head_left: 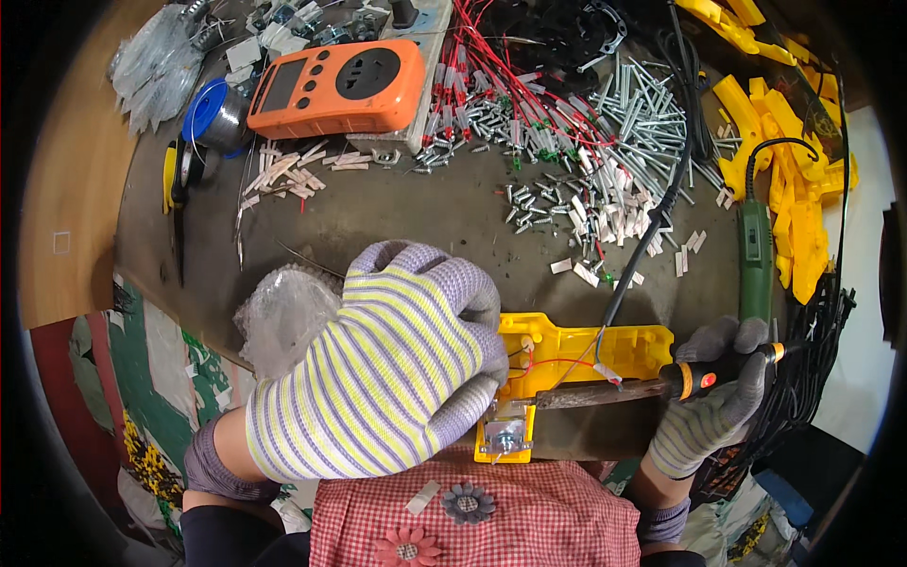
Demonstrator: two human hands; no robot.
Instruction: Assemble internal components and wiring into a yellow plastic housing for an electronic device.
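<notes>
A yellow plastic housing half (638,348) lies at the bench's near edge, with red and blue wires and a small white connector (607,374) in it. My left hand (378,364), in a striped glove, is closed over the housing's left end; what its fingertips pinch is hidden. In my right hand (713,397), also gloved, is a soldering iron (699,378) with a black and orange handle. Its dark shaft points left across the housing, the tip close to my left fingertips. Just below the tip sits a small metal part (505,437) on the yellow plastic.
An orange meter (335,87) with a socket stands at the back, beside a blue solder spool (217,115). Loose screws (539,203), red wires (491,57) and yellow housings (794,180) are heaped behind and right. A green-handled tool (755,255) and a black cable (652,227) lie near my right hand.
</notes>
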